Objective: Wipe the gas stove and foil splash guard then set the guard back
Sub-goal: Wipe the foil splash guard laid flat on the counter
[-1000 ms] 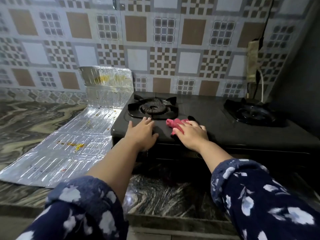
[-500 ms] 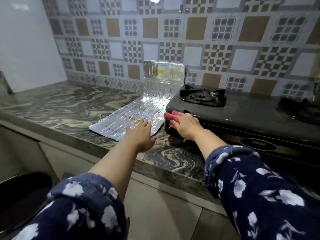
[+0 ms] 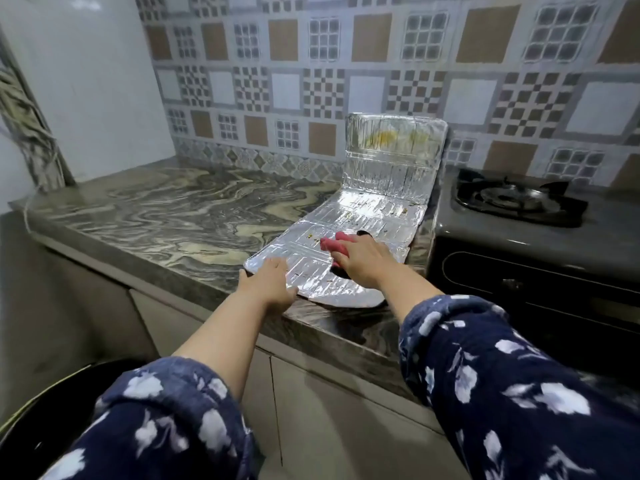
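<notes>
Foil guard (image 3: 349,237) lies left of the stove (image 3: 519,237), its far panel leaning on the wall. Left hand (image 3: 268,282), flat and spread, pins its near corner. Right hand (image 3: 362,259) presses a pink cloth (image 3: 334,245) on it. Guard looks thin, light, easily creased; better to hold it by the edges.

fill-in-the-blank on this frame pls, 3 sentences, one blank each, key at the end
1. The right hand presses a crumpled pink cloth onto the silver foil splash guard, which lies on the marbled ____.
2. The left hand rests on the guard's ____ corner.
3. The black gas stove sits to the guard's ____.

Missing: countertop; near left; right
</notes>
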### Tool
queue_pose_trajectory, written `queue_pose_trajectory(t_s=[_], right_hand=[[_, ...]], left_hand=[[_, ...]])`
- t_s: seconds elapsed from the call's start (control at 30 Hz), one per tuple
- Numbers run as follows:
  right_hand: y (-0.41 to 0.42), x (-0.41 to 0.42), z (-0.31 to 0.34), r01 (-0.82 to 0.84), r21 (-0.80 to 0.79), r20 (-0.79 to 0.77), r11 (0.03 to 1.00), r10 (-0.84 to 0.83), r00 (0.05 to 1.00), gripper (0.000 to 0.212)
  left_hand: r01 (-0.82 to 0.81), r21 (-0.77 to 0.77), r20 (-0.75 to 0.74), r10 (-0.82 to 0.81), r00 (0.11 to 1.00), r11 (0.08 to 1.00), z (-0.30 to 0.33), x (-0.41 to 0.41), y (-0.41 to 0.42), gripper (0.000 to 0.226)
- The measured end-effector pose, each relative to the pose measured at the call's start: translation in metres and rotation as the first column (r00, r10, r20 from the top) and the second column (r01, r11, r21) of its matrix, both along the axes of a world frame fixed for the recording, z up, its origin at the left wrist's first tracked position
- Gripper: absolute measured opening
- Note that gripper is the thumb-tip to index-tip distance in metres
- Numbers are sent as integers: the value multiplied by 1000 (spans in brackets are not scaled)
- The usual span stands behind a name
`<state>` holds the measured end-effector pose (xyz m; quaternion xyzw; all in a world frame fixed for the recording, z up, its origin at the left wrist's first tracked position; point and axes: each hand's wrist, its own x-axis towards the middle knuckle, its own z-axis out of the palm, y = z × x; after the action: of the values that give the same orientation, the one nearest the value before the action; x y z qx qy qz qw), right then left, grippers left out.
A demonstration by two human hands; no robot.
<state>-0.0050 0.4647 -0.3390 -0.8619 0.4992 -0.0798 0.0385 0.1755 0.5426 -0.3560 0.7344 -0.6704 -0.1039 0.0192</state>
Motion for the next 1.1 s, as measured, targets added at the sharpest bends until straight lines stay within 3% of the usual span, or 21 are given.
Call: queue_pose_trajectory(t_s=[0.23,0.4,0.5,0.57,1.1], right_hand=[[-49,86,-39,2,13,-124,1000,-1,992,43],[-61,127,-68,-41,29,-133,999,45,990,50],[-62,134,-83,-39,143,-204,989,68,977,55],[-63,138,-92,-8,228,-163,974,46,986,51],[-147,135,-102,105,194,-149,975,-77,986,54]], left_hand=[[53,38,-52,-51,997,998,-37,84,-63,63],[62,-34,-113,-66,991,997,-63,111,-88,60],[63,-58,-122,-70,990,996,-73,121,-100,58],[75,-50,-123,-81,989,996,-78,124,-106,58],[83,-145,37,-79,996,986,-99,126,-111,69]])
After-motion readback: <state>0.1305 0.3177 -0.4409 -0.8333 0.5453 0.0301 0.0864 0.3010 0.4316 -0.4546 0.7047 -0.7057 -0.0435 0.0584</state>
